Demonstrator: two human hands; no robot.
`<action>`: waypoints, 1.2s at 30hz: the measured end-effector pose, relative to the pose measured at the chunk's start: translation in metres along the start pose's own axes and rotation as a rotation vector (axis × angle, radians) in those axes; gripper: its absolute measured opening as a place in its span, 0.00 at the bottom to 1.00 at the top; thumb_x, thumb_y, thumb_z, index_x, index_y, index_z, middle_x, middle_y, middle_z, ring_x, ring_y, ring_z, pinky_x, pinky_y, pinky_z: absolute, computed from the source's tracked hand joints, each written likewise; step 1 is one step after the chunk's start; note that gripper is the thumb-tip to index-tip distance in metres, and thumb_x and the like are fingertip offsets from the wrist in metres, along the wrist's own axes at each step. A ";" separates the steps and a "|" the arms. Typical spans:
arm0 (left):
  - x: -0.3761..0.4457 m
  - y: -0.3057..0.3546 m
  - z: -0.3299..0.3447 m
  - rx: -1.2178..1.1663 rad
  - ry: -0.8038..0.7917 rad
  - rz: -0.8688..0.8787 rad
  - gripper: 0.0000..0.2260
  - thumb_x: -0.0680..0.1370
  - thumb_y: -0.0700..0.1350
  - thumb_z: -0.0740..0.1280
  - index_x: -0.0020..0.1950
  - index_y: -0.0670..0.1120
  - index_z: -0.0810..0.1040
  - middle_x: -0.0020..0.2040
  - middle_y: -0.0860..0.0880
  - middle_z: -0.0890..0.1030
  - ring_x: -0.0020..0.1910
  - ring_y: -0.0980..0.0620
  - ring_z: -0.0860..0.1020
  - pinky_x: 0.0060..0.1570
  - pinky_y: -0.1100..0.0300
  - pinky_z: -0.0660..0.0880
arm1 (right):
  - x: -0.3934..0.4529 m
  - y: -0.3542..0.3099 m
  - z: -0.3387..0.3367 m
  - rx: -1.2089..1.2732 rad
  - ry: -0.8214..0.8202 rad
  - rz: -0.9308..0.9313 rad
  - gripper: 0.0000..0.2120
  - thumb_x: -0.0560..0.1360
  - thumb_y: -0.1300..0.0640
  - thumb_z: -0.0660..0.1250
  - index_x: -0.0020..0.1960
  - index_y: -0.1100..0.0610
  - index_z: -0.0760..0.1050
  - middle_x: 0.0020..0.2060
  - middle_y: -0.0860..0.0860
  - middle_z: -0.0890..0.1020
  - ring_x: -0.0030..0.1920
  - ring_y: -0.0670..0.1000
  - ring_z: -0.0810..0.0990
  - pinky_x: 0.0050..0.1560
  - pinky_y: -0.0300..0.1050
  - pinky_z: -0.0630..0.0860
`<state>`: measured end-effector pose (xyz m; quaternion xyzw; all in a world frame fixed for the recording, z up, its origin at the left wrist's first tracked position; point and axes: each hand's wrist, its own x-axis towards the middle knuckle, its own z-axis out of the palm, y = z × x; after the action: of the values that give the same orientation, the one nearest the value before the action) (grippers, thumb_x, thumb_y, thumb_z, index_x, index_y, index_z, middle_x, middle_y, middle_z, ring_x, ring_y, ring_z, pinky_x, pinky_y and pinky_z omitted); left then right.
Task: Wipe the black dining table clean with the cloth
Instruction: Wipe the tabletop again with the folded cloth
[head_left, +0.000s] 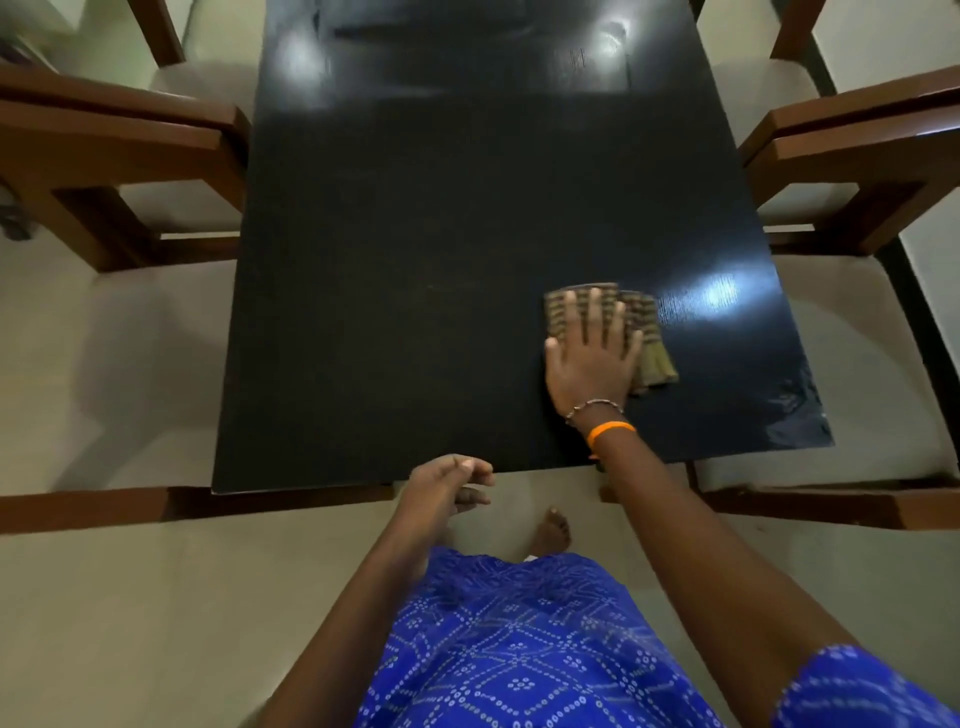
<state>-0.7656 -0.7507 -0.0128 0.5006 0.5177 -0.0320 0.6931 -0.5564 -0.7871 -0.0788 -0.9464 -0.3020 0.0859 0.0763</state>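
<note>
Nearby, chairs (130, 150) flank the table (415, 260); right hand (592, 364), fingers (589, 312) spread, presses cloth (652, 353)

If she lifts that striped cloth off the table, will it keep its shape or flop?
Probably flop: the cloth looks like thin folded fabric, lying flat under the right hand. It likely slides easily on the glossy table.

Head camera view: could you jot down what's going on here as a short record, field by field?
surface: black dining table, glossy, with light glare
cloth: striped brown cloth, flat on the table's near right part
right hand: right hand presses the cloth, fingers spread
left hand: left hand loosely curled by the near edge, holding nothing
surroundings: wooden chairs on both sides
</note>
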 end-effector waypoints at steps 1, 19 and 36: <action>0.002 0.003 -0.010 0.016 0.004 0.011 0.11 0.81 0.43 0.56 0.52 0.45 0.79 0.47 0.47 0.81 0.42 0.55 0.79 0.38 0.67 0.74 | 0.002 -0.024 0.003 0.006 -0.020 -0.045 0.31 0.77 0.46 0.55 0.77 0.47 0.48 0.77 0.52 0.50 0.77 0.59 0.47 0.72 0.64 0.43; 0.027 0.031 -0.022 0.294 -0.089 0.178 0.10 0.80 0.40 0.58 0.52 0.46 0.79 0.45 0.50 0.80 0.42 0.58 0.78 0.43 0.67 0.75 | 0.048 -0.039 0.001 -0.047 -0.037 -0.389 0.28 0.77 0.46 0.56 0.75 0.43 0.53 0.77 0.46 0.55 0.77 0.54 0.52 0.73 0.57 0.48; 0.044 0.017 0.125 1.065 0.075 0.706 0.12 0.73 0.50 0.69 0.55 0.56 0.75 0.53 0.57 0.73 0.56 0.57 0.66 0.54 0.63 0.58 | 0.087 0.188 -0.053 0.013 0.009 0.162 0.28 0.78 0.46 0.55 0.76 0.43 0.49 0.77 0.49 0.51 0.77 0.57 0.49 0.73 0.60 0.50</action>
<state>-0.6496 -0.8125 -0.0392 0.9176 0.2589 -0.0372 0.2994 -0.3707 -0.8930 -0.0739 -0.9676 -0.2235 0.0895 0.0768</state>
